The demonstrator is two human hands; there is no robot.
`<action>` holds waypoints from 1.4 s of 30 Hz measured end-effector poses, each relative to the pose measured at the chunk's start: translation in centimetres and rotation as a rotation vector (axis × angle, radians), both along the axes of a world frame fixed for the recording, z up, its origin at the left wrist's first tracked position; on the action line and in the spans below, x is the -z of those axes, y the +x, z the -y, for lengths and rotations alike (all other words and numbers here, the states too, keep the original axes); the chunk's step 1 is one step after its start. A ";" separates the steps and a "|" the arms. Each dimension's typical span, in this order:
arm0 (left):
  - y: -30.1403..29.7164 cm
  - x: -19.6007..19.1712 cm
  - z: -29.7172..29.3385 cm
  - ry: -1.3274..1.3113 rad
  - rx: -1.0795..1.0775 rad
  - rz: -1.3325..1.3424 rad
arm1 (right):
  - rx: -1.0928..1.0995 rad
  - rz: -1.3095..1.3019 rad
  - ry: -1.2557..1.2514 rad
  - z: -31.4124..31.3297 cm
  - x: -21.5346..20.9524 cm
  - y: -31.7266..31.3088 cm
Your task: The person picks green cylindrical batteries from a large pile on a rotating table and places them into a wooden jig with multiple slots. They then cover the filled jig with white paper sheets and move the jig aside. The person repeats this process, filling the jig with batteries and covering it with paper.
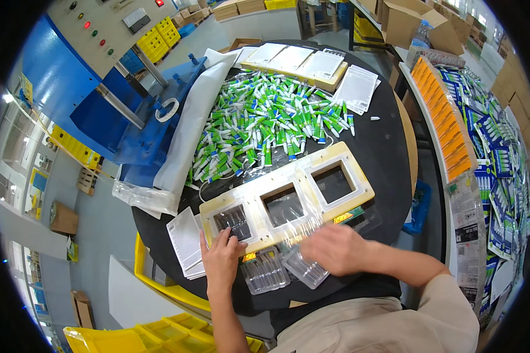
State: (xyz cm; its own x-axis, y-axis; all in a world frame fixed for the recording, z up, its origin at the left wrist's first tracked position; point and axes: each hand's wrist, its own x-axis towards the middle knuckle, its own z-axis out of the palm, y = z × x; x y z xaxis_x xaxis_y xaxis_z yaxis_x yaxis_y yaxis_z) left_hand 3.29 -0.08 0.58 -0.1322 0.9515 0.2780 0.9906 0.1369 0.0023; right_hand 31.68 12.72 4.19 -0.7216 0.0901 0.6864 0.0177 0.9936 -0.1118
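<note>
A long cream-coloured frame (285, 193) with three square openings lies tilted across the round black table in front of me. My left hand (222, 256) rests on its left end, fingers stretched out at the lower edge of the left opening, where a clear plastic blister tray (232, 221) sits. At the front edge of the frame, my right hand (334, 249) is closed round a clear ribbed blister tray (300, 228), blurred by motion. The middle opening and the right one show dark table through them. Loose clear blister trays (265, 271) lie between my hands.
A big heap of small green-and-white tubes (265, 117) covers the far table. White cards (185, 242) lie at the left, more (357, 88) at the far right. A blue press machine (153, 117) stands left. Packed blister cards (494, 153) fill the right shelf. Yellow crates (171, 335) sit below.
</note>
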 end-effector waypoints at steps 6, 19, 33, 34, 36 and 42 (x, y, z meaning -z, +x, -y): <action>2.9 -2.0 0.8 0.176 -0.014 0.179 | 0.037 0.383 0.004 -5.1 5.6 -6.7; 6.9 0.7 -2.7 0.041 0.295 0.176 | -0.214 0.433 -0.608 -8.2 6.8 -8.5; 6.8 2.1 -2.1 0.133 0.327 -0.100 | -0.261 0.158 -0.574 -8.4 9.3 -10.7; 6.6 2.4 -2.2 0.071 0.300 -0.084 | -0.253 0.116 -0.607 -8.2 9.5 -10.7; 6.6 2.9 -2.1 -0.052 0.239 -0.051 | -0.249 0.052 -0.688 -7.9 9.8 -10.6; 8.8 2.7 -1.9 0.045 0.159 -0.160 | -0.189 0.002 -0.853 -7.5 8.7 -10.4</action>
